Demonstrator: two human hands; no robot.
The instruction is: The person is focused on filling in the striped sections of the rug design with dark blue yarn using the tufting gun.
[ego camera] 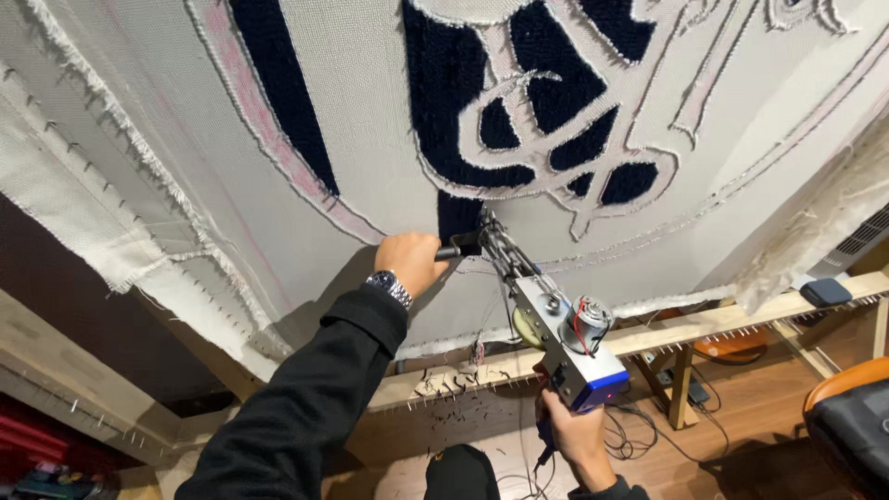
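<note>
Head view: tufting gun (pixel 556 324), metal body with exposed motor and blue base, held between both hands, needle end pressed to the stretched backing cloth (pixel 167 120); left hand (pixel 410 262) clamped on the black front grip, wristwatch (pixel 389 285) at the cuff of a black sleeve; right hand (pixel 576 432) closed round the rear handle, below and nearer the camera, fingers partly hidden behind the gun. Cloth bears dark blue tufted areas (pixel 444 83) with pale outlines, cut off at frame top. Wooden frame rail (pixel 704 324) with tack strip beneath; needle tip hard to make out
</note>
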